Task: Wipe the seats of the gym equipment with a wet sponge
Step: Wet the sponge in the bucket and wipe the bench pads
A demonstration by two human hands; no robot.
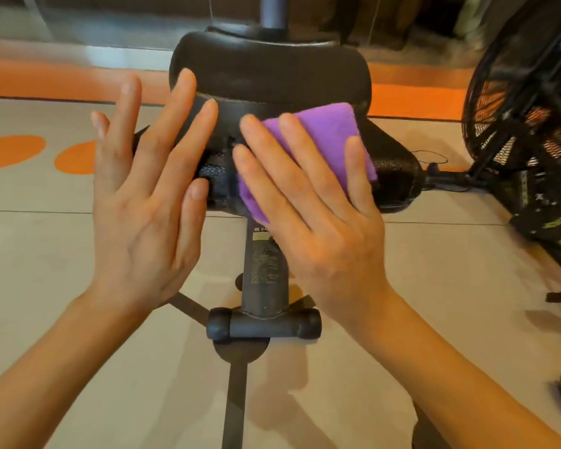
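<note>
My right hand (318, 202) lies flat with its fingers straight and spread, pressing the purple sponge (324, 137) against the rear side of the black seat (266, 69). The sponge shows above and between my fingers, and its lower corner sticks out under my index finger. My left hand (146, 189) is released, fingers straight and fanned; its fingertips overlap the seat's left edge, and I cannot tell whether they touch it or hover just in front. It holds nothing.

The seat is a padded black saddle, wide at the top, with a textured black housing beneath it. Below my hands the dark seat post (264, 264) runs down, with a printed label on it, to a short crossbar (263, 325) with rounded end caps standing on the floor (78, 319). The floor is pale beige with orange spots at left and an orange band farther back. At right stands a black caged fan wheel (525, 124) of another machine.
</note>
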